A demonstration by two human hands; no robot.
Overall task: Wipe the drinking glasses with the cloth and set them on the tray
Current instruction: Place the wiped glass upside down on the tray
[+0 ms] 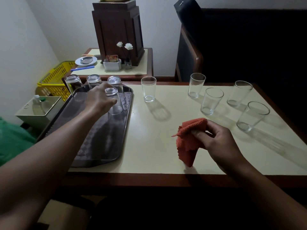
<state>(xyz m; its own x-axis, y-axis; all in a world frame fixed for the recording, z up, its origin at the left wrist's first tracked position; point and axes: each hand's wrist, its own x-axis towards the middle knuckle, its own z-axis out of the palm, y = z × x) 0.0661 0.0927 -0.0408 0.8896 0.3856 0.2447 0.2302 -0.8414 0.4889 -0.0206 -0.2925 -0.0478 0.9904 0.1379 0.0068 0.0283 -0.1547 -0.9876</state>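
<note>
1. Head view: the left hand [99, 101] grasps an upturned glass [115, 103] on the tray [99, 138], beside three others [93, 79] already set there.
2. The right hand [216, 140] clutches the cloth [187, 141] over the table [149, 156]; five upright glasses [148, 88] remain, so roughly halfway.

Dim light falls on pale walls [49, 22]. A dark wooden cabinet [118, 32] tops a side table [147, 69], a yellow basket [54, 78] beside it, a dark seat [249, 47] opposite.
</note>
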